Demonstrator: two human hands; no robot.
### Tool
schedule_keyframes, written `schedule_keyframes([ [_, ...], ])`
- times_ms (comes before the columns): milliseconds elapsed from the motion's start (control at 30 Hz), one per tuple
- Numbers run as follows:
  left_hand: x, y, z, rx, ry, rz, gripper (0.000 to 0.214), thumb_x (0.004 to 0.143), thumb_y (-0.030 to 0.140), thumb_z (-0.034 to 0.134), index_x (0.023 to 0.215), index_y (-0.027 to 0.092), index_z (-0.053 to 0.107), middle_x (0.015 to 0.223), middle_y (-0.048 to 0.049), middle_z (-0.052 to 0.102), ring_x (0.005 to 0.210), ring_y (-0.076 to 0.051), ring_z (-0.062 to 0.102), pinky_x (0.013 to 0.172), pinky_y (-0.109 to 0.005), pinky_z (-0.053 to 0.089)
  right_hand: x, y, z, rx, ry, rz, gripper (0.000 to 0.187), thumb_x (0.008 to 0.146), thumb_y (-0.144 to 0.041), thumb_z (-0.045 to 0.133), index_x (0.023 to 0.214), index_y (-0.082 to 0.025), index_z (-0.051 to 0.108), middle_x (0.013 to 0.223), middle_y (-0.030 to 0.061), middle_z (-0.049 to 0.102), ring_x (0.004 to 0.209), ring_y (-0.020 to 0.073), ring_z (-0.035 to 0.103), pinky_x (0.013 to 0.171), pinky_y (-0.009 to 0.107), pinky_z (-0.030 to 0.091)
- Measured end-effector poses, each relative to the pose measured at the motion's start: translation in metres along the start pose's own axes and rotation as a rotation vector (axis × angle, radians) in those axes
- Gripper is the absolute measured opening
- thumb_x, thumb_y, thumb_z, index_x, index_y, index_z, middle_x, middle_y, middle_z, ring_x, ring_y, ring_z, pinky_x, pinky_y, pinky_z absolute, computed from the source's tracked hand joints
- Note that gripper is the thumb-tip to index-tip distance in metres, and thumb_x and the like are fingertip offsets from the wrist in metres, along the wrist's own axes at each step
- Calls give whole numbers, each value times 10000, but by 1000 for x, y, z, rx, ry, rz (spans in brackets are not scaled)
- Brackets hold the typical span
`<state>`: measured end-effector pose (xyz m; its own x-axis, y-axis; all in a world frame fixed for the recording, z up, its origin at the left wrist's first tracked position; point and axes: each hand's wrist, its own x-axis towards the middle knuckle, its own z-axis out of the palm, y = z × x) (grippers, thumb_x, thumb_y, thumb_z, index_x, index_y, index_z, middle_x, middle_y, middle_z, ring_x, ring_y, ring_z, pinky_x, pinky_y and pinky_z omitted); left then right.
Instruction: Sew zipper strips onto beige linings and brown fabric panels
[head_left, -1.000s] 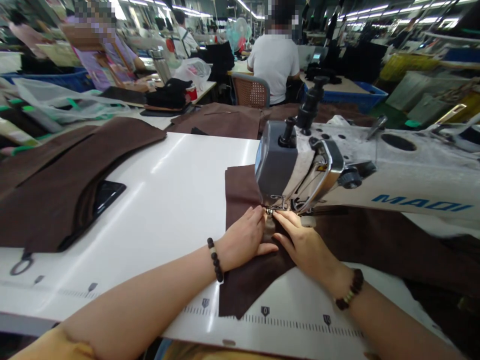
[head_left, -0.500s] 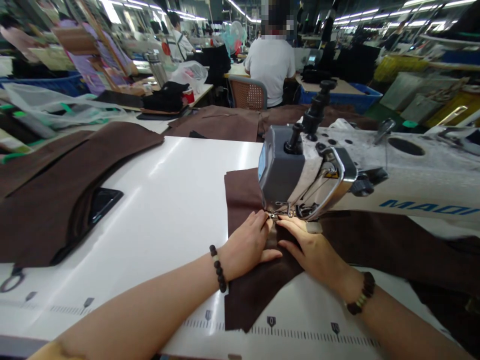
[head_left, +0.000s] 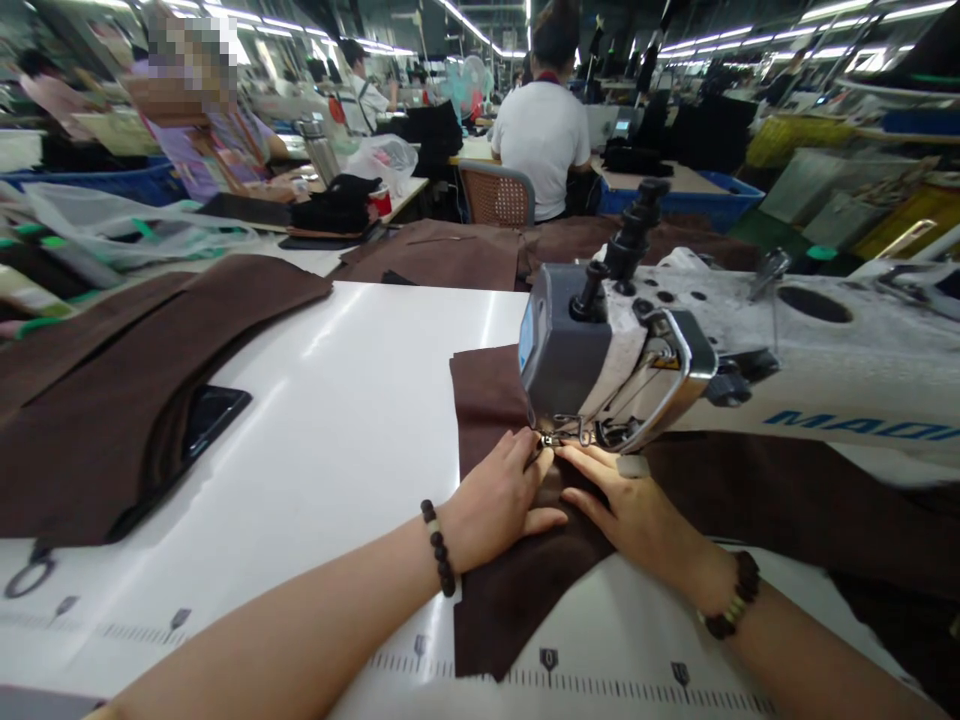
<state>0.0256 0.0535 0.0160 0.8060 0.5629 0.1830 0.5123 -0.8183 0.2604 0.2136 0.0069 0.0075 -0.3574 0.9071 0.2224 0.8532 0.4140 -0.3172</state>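
A dark brown fabric piece [head_left: 517, 610] lies under the head of a sewing machine [head_left: 570, 350]. My left hand [head_left: 499, 495] rests flat on the fabric, its fingertips just left of the presser foot [head_left: 551, 439] and its thumb stretched to the right. On the other side, my right hand [head_left: 637, 505] also presses the fabric down, fingers extended toward the foot and thumb apart. Both hands look open, with nothing gripped. The needle point and the seam under the foot are too small to make out.
Folded brown fabric [head_left: 150, 390] lies at the left, over a black phone-like object [head_left: 214, 415]. More brown cloth [head_left: 750, 490] passes right of the machine head. A ruler scale [head_left: 600, 688] runs along the front edge. Ahead, a person in white [head_left: 541, 140] sits at another table.
The view has shifted slightly, so the table and machine appear a little lower. Both hands keep their places beside the presser foot; the fabric shows no clear movement.
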Motion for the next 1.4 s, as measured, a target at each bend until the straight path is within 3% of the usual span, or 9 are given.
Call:
schedule_keyframes([
  [1100, 0, -4, -7, -4, -82, 47, 644, 747, 526, 586, 1207, 90, 466, 1247, -211, 397, 1224, -335, 353, 1008, -466, 345, 0, 0, 3, 28, 8, 24, 362, 878, -309, 436, 1202, -163, 502, 1191, 97, 556, 1096, 217, 518, 996, 457, 381],
  [1400, 2, -8, -9, -55, -69, 55, 615, 755, 501, 592, 1199, 90, 480, 1237, -221, 400, 1214, -345, 356, 946, -487, 406, 2, 1, 5, 15, 27, 35, 366, 883, -326, 424, 1199, -157, 496, 1204, 98, 544, 1113, 223, 501, 972, 444, 405],
])
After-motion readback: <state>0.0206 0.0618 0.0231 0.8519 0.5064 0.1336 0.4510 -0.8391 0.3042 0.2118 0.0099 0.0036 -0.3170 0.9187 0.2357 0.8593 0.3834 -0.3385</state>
